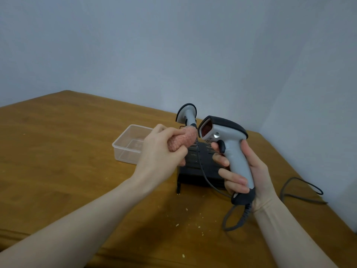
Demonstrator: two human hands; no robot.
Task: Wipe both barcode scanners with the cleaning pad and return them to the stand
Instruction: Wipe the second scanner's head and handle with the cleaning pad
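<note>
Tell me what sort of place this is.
Probably a plain room set up as a workspace, not a shop: a bare wooden table pushed into a corner of blank walls, bearing only a black stand and a clear plastic container.

We see plain pale blue-grey walls, bare, meeting in corner at right. Right wall slightly lighter than back wall. Light soft, even, no hard shadows. Below, we see wooden desk, warm yellow-brown, grain visible, filling lower half of view. Its far edge sits against back wall; its right edge runs diagonally toward lower right. Small pale crumbs scattered on desk surface near front.
</note>
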